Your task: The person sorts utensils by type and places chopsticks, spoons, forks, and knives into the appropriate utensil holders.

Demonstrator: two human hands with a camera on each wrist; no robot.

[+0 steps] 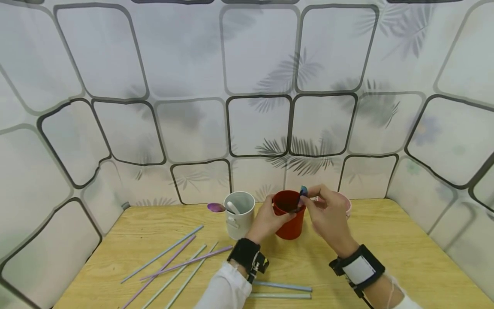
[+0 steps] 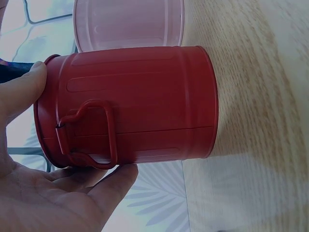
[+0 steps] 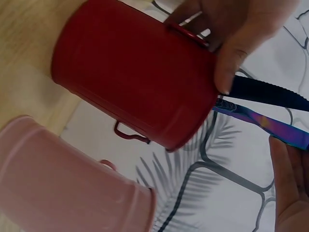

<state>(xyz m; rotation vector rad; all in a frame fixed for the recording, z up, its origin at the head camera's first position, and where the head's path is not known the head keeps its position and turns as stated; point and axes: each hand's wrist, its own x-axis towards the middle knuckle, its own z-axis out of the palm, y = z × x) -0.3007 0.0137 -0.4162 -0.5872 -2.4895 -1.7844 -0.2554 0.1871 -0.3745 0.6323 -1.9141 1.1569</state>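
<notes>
A small red metal bucket (image 1: 288, 227) with side handles stands on the table. My left hand (image 1: 270, 219) grips it near the rim, thumb at the top edge and fingers round the side. My right hand (image 1: 326, 212) pinches a shiny blue-purple piece of cutlery (image 3: 270, 124) at the mouth of the bucket; its lower end is hidden inside or behind the rim. Beside it, a dark serrated knife blade (image 3: 270, 93) sticks out of the bucket near my left thumb. The bucket's inside is mostly hidden.
Left of the red bucket stands a white bucket (image 1: 240, 224) holding a purple spoon (image 1: 216, 207) and a pale utensil (image 1: 233, 207). A pink bucket (image 1: 343, 201) is partly behind my right hand. Several thin pastel straws (image 1: 166, 251) lie across the table, some crossing.
</notes>
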